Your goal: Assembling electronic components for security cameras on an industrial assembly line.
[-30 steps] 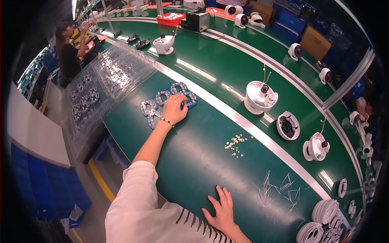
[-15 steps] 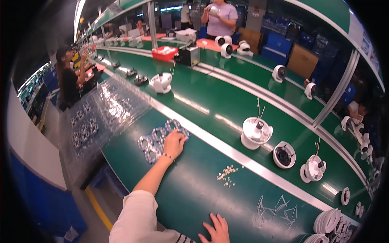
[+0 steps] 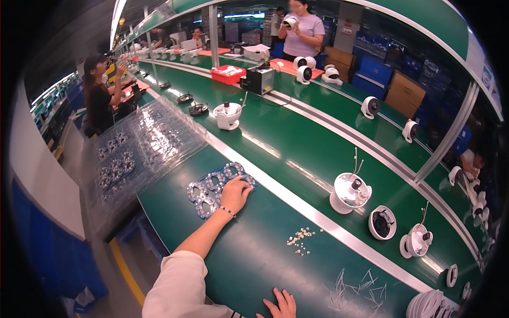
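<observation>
My left hand (image 3: 235, 194) is on the right part of a blue-and-silver panel of ring-shaped circuit boards (image 3: 203, 197), which lies on the green bench near the conveyor's metal edge. Its fingers are bent and closed at the panel's edge; the fingertips are partly hidden. Low in the picture my right hand (image 3: 281, 306) rests over the bench top, fingers apart and nothing in them. Between the hands and to the right lies a scatter of small pale connectors (image 3: 300, 238). Thin white wires (image 3: 358, 289) are strewn farther right.
Clear plastic bags with more circuit boards (image 3: 117, 165) cover the bench's left end. White camera housings (image 3: 350, 193) stand along the green conveyor (image 3: 297, 143); stacked white rings (image 3: 424, 305) sit at lower right. A red bin (image 3: 228, 76) and co-workers (image 3: 305, 29) are beyond.
The view has shifted, so the bench and conveyor appear slightly lower and to the right. My left hand stays at the circuit board panel. My right hand remains low, fingers still apart.
</observation>
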### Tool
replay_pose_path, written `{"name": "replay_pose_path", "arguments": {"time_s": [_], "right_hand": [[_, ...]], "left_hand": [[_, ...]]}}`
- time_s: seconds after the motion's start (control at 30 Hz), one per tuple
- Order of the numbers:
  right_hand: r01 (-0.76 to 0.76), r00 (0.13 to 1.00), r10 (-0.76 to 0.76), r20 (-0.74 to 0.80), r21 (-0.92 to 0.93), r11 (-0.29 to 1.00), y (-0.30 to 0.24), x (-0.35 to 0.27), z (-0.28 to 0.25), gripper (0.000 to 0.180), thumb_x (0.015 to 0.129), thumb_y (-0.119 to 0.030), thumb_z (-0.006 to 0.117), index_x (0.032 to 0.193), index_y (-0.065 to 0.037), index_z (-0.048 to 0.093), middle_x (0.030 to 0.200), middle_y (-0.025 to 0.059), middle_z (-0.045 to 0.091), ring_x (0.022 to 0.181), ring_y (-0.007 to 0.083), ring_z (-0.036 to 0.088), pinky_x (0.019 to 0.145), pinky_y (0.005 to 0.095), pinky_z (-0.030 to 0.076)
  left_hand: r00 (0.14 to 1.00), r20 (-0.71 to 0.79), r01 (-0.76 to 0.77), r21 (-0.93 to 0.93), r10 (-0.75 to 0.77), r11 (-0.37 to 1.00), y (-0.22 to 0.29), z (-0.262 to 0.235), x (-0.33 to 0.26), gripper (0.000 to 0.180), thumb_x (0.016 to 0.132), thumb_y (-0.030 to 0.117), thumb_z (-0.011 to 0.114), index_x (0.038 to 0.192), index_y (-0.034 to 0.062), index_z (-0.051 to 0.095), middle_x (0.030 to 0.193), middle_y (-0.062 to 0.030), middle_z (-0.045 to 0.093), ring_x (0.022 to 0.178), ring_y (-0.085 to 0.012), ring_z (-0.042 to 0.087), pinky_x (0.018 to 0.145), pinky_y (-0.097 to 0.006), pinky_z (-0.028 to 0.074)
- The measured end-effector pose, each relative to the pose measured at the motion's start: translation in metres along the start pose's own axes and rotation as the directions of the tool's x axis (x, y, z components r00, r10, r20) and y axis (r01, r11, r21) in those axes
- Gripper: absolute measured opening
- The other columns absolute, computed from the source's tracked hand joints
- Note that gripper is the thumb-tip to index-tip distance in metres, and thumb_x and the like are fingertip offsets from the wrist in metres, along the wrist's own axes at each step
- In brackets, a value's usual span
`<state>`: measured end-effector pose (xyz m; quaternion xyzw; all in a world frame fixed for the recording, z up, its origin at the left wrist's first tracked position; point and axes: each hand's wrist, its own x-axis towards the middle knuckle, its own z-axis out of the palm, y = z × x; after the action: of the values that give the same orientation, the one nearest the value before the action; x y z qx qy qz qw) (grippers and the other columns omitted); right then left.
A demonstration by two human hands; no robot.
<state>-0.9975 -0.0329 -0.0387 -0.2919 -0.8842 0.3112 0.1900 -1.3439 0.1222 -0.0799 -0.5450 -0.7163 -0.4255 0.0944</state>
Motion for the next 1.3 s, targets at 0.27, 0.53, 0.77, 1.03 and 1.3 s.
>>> {"name": "replay_pose_path", "arguments": {"time_s": [0.27,0.53,0.77,1.03,1.3], "right_hand": [[0.017,1.0,-0.017,-0.011,0.005,1.0,-0.001,0.003,0.001,0.046,0.065,-0.016,0.066,0.105,-0.002,0.05,0.129,0.0219,0.032,0.118,0.0409,0.03,0.097,0.05,0.025],[0.042,0.999,-0.042,0.01,-0.006,0.999,-0.001,0.005,0.004,0.047,0.064,-0.016,0.067,0.106,-0.002,0.05,0.128,0.0219,0.032,0.118,0.0409,0.03,0.097,0.0503,0.025],[0.079,0.997,-0.079,-0.001,-0.047,0.996,0.002,0.003,0.007,0.047,0.066,-0.019,0.066,0.106,-0.003,0.049,0.126,0.0238,0.035,0.114,0.043,0.032,0.095,0.0507,0.026],[0.088,0.996,-0.087,0.018,-0.067,0.994,-0.006,0.005,0.003,0.046,0.067,-0.019,0.064,0.107,-0.003,0.049,0.126,0.0241,0.034,0.115,0.0435,0.031,0.095,0.0507,0.026],[0.062,0.998,-0.061,0.002,-0.04,0.997,-0.018,0.016,-0.006,0.047,0.066,-0.017,0.065,0.107,-0.003,0.048,0.126,0.0236,0.035,0.115,0.0433,0.031,0.095,0.0502,0.026]], "left_hand": [[0.987,-0.028,0.157,-0.057,-0.158,0.986,-0.005,0.003,0.002,0.008,0.07,0.011,0.063,0.07,0.0034,0.06,0.077,-0.0134,0.062,0.093,-0.0299,0.056,0.079,-0.038,0.043],[0.996,-0.022,0.084,0.036,-0.084,0.996,-0.006,0.001,0.001,0.01,0.067,0.012,0.065,0.069,0.0037,0.061,0.077,-0.0129,0.062,0.092,-0.0288,0.057,0.083,-0.036,0.042],[0.992,-0.09,0.089,0.002,-0.088,0.996,0.0,0.011,0.003,0.009,0.072,0.013,0.059,0.07,0.0036,0.059,0.075,-0.012,0.057,0.077,-0.029,0.056,0.068,-0.037,0.043],[0.997,-0.02,0.073,0.077,-0.071,0.994,-0.001,-0.003,-0.001,0.009,0.069,0.01,0.064,0.068,0.0026,0.059,0.076,-0.0128,0.061,0.095,-0.029,0.055,0.08,-0.036,0.043],[0.994,-0.029,0.103,0.01,-0.103,0.995,0.004,-0.006,0.008,0.012,0.071,0.014,0.063,0.07,0.0031,0.059,0.077,-0.0131,0.061,0.095,-0.0299,0.055,0.081,-0.038,0.042]]}}
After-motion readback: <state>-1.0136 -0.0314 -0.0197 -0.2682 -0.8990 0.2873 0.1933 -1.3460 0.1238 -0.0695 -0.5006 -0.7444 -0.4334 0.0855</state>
